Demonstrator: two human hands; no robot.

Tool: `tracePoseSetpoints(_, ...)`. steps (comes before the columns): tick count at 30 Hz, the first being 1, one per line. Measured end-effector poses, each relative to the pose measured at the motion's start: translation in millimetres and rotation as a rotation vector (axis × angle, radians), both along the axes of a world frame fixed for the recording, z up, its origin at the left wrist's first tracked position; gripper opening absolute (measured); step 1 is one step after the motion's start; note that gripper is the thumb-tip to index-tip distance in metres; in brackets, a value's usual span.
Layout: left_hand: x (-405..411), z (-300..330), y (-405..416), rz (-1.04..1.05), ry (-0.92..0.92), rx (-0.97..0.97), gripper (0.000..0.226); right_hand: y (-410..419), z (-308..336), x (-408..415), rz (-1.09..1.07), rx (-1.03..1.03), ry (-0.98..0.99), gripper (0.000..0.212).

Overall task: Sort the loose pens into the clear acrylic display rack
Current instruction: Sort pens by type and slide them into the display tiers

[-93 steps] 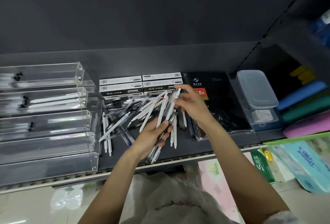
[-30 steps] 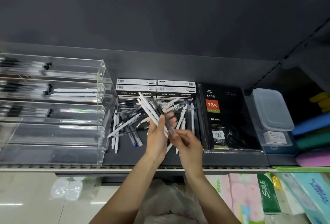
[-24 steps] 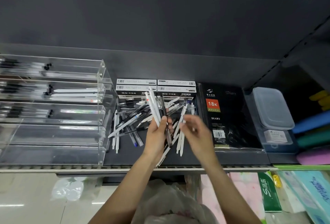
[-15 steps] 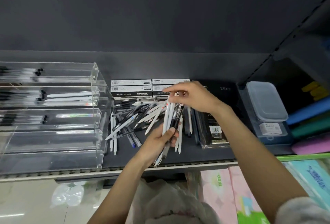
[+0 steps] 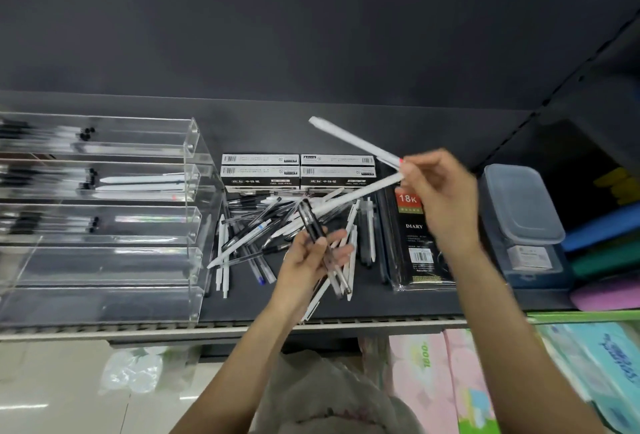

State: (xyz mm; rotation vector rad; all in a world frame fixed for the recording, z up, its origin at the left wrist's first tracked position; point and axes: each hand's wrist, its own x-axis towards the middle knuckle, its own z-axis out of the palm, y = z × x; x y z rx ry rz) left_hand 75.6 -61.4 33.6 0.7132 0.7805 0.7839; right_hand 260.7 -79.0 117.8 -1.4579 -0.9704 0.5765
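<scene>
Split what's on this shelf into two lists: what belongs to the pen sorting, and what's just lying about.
Job:
rack
loose pens
white pens in right hand
dark pens in left hand

Lying about:
pen boxes
diary
lidded tub
tissue packs

Four pen boxes sit behind the pen pile, two by two; two white pens above it; one diary to its right.
</scene>
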Motion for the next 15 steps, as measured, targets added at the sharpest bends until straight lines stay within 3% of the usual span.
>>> tracePoseSetpoints(5, 27, 17, -8, 0.149, -0.109, -0.006, 0.012, -40, -61, -50, -0.28, 0.015, 0.329, 0.007)
tracePoseSetpoints(10, 29, 16, -14, 0.205, -0.109, -0.093, 0.008, -67, -82, -78, -0.27, -0.036, 0.159, 0.002)
tracePoseSetpoints(15, 22, 11, -27, 0.238, 0.005, -0.021, 0.006, -81, -84, -88, -0.212, -0.14, -0.005, 0.003)
